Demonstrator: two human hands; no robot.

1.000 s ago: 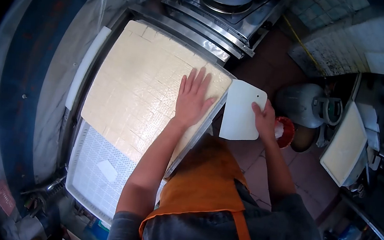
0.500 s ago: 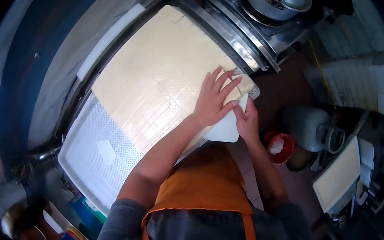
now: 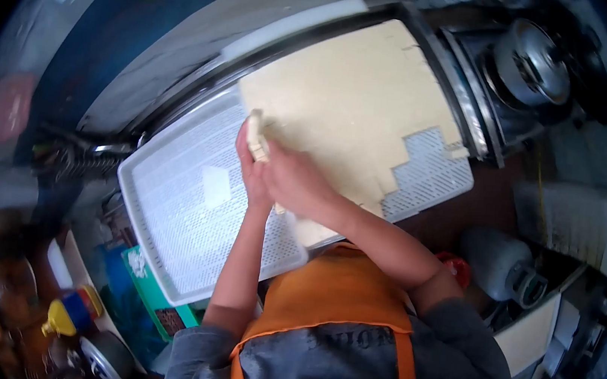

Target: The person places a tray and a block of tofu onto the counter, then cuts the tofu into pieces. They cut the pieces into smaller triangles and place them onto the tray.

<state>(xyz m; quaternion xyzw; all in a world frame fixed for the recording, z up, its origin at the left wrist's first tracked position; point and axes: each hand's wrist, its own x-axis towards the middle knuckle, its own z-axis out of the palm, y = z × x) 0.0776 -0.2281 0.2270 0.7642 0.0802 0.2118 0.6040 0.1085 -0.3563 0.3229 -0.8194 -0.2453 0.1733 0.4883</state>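
Observation:
A large cream slab of cut tofu (image 3: 353, 97) lies on a white perforated tray (image 3: 163, 225). A stepped gap (image 3: 427, 167) at the slab's right corner shows bare tray. Over the tray's middle, a row of tofu blocks (image 3: 255, 137) stands on edge, pressed between my two hands. My left hand (image 3: 250, 175) cups the blocks from the left. My right hand (image 3: 293, 181) presses against them from the right. A pale edge, probably the white scraper (image 3: 309, 232), shows below my right wrist; the rest of it is hidden.
One loose tofu piece (image 3: 216, 179) lies on the bare tray. A stove with a steel pot (image 3: 535, 59) stands beyond the tray. A gas cylinder (image 3: 499, 263), a red bowl (image 3: 457, 267) and another tofu tray (image 3: 528, 334) are at the right; bottles (image 3: 64, 319) are at lower left.
Both hands have left the slab's right corner and moved left over the bare tray, carrying a row of blocks. A gap has opened at that corner. The view has swung left.

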